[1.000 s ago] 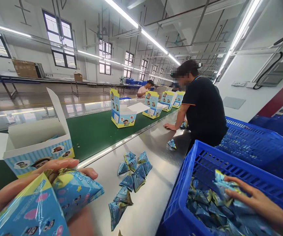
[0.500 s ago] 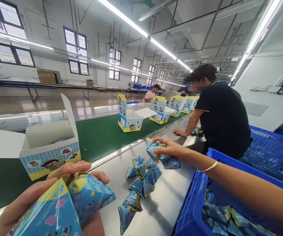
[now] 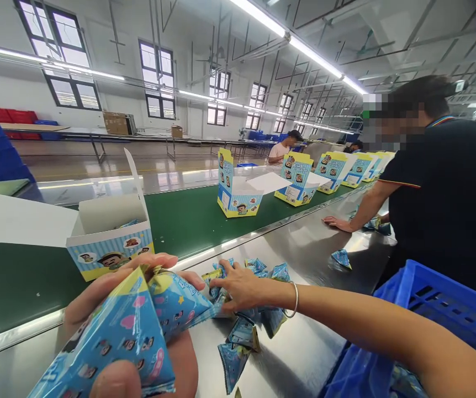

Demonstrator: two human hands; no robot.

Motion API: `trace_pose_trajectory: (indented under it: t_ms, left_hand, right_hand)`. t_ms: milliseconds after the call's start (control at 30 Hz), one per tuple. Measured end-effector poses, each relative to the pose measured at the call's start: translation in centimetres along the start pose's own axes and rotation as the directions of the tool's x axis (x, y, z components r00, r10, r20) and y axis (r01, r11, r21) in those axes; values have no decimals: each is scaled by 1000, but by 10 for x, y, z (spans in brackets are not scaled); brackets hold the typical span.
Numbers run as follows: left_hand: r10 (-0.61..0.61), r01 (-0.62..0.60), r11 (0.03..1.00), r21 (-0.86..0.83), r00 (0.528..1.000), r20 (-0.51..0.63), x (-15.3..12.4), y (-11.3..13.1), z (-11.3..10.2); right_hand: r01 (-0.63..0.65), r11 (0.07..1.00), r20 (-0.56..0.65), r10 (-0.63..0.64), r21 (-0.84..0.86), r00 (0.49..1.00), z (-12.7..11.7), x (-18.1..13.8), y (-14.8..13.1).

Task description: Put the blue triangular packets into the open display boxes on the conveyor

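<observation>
Our left grip [image 3: 101, 290] clenches blue pyramid sachets [image 3: 128, 337], while our right grip [image 3: 242, 287] lies over the loose sachets [image 3: 242, 334] on the steel worktop [image 3: 304, 237], its closure unclear.

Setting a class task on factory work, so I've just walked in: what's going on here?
At a steel bench beside a green conveyor belt, a person's left hand holds triangular blue packets, while their right hand rests on a pile of similar packets. Open printed cartons stand along the belt. A co-worker in a black polo leans over the bench, one hand flat on the steel. A blue plastic crate sits at lower right.
</observation>
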State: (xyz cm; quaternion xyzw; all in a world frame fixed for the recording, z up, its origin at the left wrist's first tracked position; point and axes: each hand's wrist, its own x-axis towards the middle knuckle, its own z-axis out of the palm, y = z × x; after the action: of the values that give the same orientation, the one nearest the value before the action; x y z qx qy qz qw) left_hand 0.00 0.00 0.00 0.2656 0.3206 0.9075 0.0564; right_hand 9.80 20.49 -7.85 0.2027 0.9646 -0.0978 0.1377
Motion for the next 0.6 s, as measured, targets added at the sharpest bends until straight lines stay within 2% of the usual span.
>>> trace_pose_trajectory:
  t_ms: [67,133,167,233,300,400,500,600]
  left_hand:
    - [12,-12,1000,5,999,-35,-5,4,17]
    - [-80,80,997,-1,994,-80,-8,4,30]
    - [-139,138,990,-16,985,-98,-9,2,34]
    - [-246,240,968,-68,963,-107,-10,-6,39]
    - [-359,350,930,-110,931,-73,-10,-17,42]
    - [-525,521,845,-125,851,-6,-10,-37,48]
    - [-635,635,763,-117,771,42,-14,-56,57]
    - [-650,659,746,-98,752,113,-24,-72,66]
  right_hand:
    - [7,1000,18,-8,27,1000,-10,-10,3]
    - [23,997,-8,-22,70,1000,-23,-21,10]
    - [49,994,-56,-44,96,997,-29,-27,13]
    - [129,977,-241,-85,172,967,-38,-40,20]
    - [227,937,-484,-75,264,872,-43,-55,25]
    - [410,850,-747,-29,331,664,-44,-77,27]
    - [570,781,-866,-77,255,494,-43,-95,22]
    - [614,782,-882,-211,106,421,-39,-101,16]
